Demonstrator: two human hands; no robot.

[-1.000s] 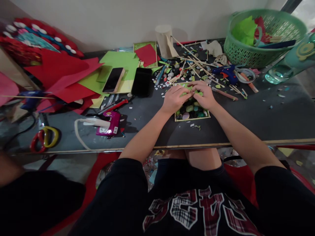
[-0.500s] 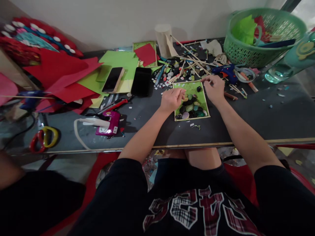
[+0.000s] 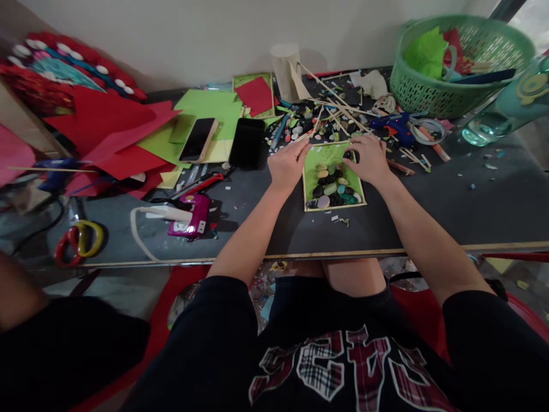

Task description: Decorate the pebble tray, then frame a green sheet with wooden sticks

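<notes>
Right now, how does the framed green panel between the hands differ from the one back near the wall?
The near panel bears smooth stones, while the far panel has red paper over part of it. The near panel has the left hand and right hand at its edges; no hand is at the far panel. Both have green faces and thin, pale borders.

The left hand (image 3: 286, 167) and right hand (image 3: 370, 161) flank a green panel (image 3: 329, 154) bearing stones (image 3: 330, 188).
</notes>
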